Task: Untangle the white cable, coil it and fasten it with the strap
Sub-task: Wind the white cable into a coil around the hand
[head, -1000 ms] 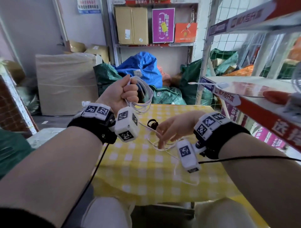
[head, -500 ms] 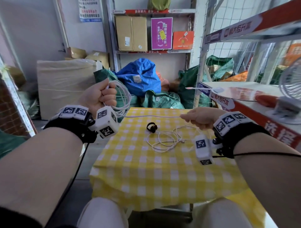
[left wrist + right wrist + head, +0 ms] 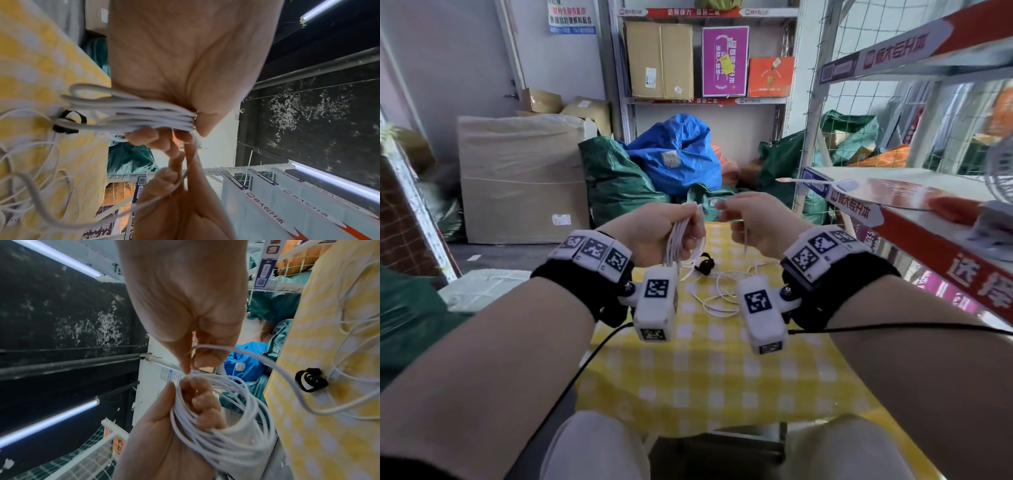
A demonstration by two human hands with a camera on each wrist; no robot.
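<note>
My left hand [image 3: 654, 229] grips a coil of white cable [image 3: 683, 241] with several loops, held above the far end of the yellow checked table [image 3: 722, 377]. Close beside it, my right hand [image 3: 753, 222] pinches a free strand of the same cable [image 3: 213, 348] between thumb and finger, right at the top of the coil [image 3: 226, 426]. The uncoiled cable [image 3: 722, 291] lies in loose curls on the cloth below the hands. The black strap [image 3: 705, 265] lies curled on the table beside those curls, also seen in the left wrist view as the strap [image 3: 69, 121].
A metal shelving rack [image 3: 893, 212] with a white fan [image 3: 1000, 171] stands close on the right. Behind the table lie a blue bag [image 3: 674, 150] and green bags, with a wrapped cardboard box [image 3: 524, 178] at the left. My knees sit under the table's near edge.
My right hand, which held a strand stretched out to the right, has come back to meet the left hand at the coil. Less loose cable lies on the table.
</note>
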